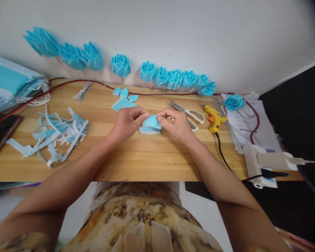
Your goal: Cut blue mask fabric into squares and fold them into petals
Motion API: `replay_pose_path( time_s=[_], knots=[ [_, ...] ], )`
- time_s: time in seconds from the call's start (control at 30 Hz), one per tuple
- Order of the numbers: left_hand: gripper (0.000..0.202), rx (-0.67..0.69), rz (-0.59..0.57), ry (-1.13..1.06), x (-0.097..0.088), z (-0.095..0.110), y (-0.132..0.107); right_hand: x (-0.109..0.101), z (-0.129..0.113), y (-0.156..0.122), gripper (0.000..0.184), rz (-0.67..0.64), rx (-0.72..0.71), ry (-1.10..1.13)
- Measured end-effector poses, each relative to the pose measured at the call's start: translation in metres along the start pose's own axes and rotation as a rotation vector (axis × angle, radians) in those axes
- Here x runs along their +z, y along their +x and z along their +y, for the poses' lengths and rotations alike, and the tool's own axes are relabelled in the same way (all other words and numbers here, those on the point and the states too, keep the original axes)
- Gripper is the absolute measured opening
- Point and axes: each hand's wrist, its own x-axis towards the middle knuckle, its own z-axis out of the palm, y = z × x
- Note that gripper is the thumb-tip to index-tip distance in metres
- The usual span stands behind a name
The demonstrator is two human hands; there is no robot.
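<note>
- I have both hands meeting over the bench [147,157]. The left hand [127,122] and the right hand [176,124] each pinch a small stack of blue pieces [151,125].
- The stack sits directly between the hands. The left thumb and forefinger grip its upper left edge and the right fingertips grip its right edge. Its lower leaves appear to rest on the bench while the top leaf is raised in the pinch.
- I judge the material to be thin, soft sheet, almost weightless and limp. It will bend and crease at the lightest pressure.
- The leaves look likely to slide over each other, so I would grip at the edges or corners with the fingertips. A flat finger on the pile would hold the rest down.
- Just beyond the right hand lie scissors [189,113]. Further out on that side is a yellow glue gun [214,119] with a black cord.
- Beyond the left hand lie a few loose cut shapes [124,99]. Well out to its left is a heap of trimmed strips [55,134].
- Far past both hands, blue flowers [173,78] line the wall.
</note>
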Motion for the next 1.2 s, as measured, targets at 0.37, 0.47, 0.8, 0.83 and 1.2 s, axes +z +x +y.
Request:
replay_pose_path(
  time_s=[0.37, 0.47, 0.8, 0.83, 1.2],
  knots=[
    [0.020, -0.074, 0.013, -0.118, -0.006, 0.007, 0.006, -0.005, 0.006, 0.003, 0.010, 0.002, 0.013, 0.019],
    [0.020, -0.081, 0.025, -0.122, -0.005, 0.004, 0.006, -0.004, 0.008, 0.003, 0.010, -0.006, 0.024, 0.041],
    [0.022, 0.025, 0.023, -0.001, 0.002, -0.003, 0.000, 0.000, 0.007, 0.001, 0.024, -0.163, 0.074, 0.230],
    [0.022, 0.033, 0.020, 0.012, 0.003, -0.003, -0.001, 0.000, 0.005, 0.000, 0.022, -0.170, 0.081, 0.200],
    [0.021, -0.031, 0.060, -0.113, -0.005, 0.000, 0.003, -0.002, 0.011, 0.003, 0.033, -0.128, 0.087, 0.091]
  ],
)
